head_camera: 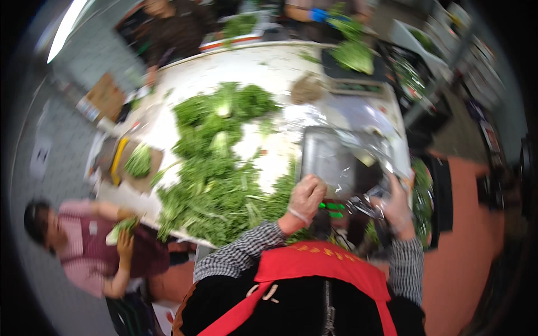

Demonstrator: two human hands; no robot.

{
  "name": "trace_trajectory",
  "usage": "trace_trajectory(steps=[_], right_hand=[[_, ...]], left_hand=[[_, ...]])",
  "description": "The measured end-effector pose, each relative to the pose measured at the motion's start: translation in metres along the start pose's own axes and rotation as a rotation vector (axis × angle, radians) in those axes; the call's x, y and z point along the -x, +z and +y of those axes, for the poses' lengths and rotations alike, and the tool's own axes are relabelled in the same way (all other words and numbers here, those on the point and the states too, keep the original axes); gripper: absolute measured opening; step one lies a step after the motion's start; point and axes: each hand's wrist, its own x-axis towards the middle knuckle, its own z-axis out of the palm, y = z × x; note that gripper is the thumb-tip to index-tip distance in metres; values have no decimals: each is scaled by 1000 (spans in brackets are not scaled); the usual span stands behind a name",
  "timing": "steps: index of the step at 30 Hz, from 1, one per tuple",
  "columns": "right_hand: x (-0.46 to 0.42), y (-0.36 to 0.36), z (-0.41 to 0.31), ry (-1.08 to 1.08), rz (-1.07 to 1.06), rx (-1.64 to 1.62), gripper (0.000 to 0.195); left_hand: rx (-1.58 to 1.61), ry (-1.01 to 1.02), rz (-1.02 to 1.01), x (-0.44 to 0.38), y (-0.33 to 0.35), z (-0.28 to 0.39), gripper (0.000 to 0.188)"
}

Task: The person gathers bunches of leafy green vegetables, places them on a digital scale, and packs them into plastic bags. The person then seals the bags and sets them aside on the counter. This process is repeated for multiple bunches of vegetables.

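My left hand (308,197), in a thin clear glove, has its fingers curled at the near left corner of a metal-topped scale (320,157); clear plastic film lies there, and whether the fingers pinch it is blurred. My right hand (394,206), gloved too, holds crumpled clear plastic film (365,203) at the scale's right side. Green digits (332,206) glow on the scale's near face. Left of my left hand, a large heap of leafy greens (218,185) covers part of the white table (269,161). A tan roll or bundle (307,88) sits beyond the scale.
Across the table, a blue-gloved co-worker (319,15) handles lettuce over a second scale (353,67). Another person (178,31) stands at the far left corner. At the left, a co-worker in an apron (143,248) holds a leafy vegetable. Packed greens (421,201) sit in a dark crate at right.
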Motion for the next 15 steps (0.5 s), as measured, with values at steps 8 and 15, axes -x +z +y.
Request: trace_trajectory(steps=[8,15], right_hand=[[8,12,-12,-103,-264,66,83],[2,21,-1,-36,-286,-21,69]], left_hand=[[1333,-963,-83,-21,-37,-32,64],[1375,-556,295,-58,-85,-24,42]])
